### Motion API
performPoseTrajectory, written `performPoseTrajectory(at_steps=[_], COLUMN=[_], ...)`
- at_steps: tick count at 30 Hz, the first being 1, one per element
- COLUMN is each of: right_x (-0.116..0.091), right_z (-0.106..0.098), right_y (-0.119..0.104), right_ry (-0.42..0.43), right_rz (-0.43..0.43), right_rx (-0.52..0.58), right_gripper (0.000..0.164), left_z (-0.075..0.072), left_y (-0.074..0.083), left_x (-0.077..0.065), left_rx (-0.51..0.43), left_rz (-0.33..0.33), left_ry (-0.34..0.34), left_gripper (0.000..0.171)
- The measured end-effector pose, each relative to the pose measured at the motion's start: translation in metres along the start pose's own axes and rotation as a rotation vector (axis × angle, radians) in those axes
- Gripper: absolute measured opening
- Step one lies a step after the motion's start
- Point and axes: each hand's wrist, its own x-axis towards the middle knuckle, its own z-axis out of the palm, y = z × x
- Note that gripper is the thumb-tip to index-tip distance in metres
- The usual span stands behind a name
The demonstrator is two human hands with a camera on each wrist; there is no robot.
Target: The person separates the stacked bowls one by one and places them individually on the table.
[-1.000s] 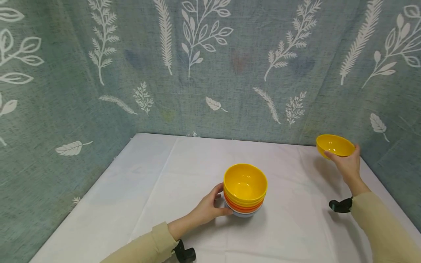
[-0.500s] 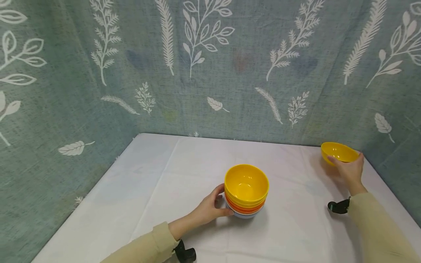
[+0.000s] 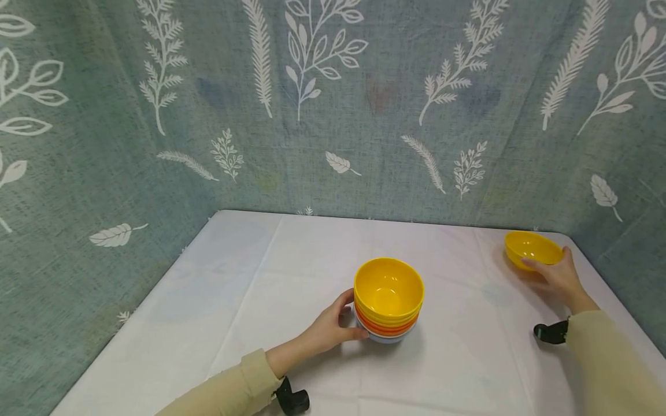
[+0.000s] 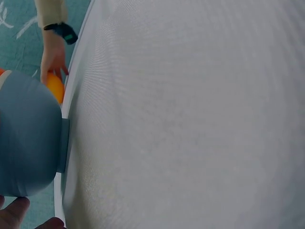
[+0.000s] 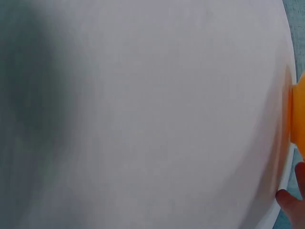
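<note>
Slightly right of the table's middle stands a stack of bowls (image 3: pixel 389 294), yellow ones on top, orange ones beneath and a grey-blue bowl (image 4: pixel 28 133) at the bottom. My left hand (image 3: pixel 328 329) holds the stack from its left side, thumb low at the front and fingers round the back. At the far right corner my right hand (image 3: pixel 559 274) grips a single yellow bowl (image 3: pixel 531 248) by its near right side. That bowl is upright and close over the cloth; its foot shows at the edge of the right wrist view, with fingertips (image 5: pixel 288 198) beside it.
A white cloth covers the table (image 3: pixel 260 277). Behind it and along both sides hangs a green-grey curtain (image 3: pixel 333 167) with white leaf prints, close to the right hand's bowl. Black wrist cameras (image 3: pixel 292 400) sit under both sleeves.
My right hand has lowered the yellow bowl toward the table at the far right corner and drawn it slightly nearer. The left hand and the stack have stayed in place.
</note>
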Motion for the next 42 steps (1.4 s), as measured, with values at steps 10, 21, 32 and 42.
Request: performPoseTrajectory(at_steps=[10, 21, 32, 42], right_x=[-0.002, -0.022, -0.106, -0.145], right_z=[-0.005, -0.002, 0.087, 0.152], right_y=[0.008, -0.032, -0.105, -0.121], right_ry=[-0.044, 0.086, -0.321, -0.502], right_rz=[-0.06, -0.316, -0.76, -0.821], right_rx=[-0.076, -0.144, -0.058, 0.051], right_gripper=[0.111, 0.093, 0.077, 0.09], left_z=[0.0, 0.001, -0.001, -0.001], left_y=[-0.001, -0.002, 0.0, -0.005], left_x=[0.001, 0.0, 0.001, 0.003], left_rx=[0.005, 0.005, 0.013, 0.015], left_rz=[-0.005, -0.015, 0.008, 0.017], left_ry=[0.001, 0.0, -0.006, -0.006], left_gripper=[0.083, 0.084, 0.083, 0.083])
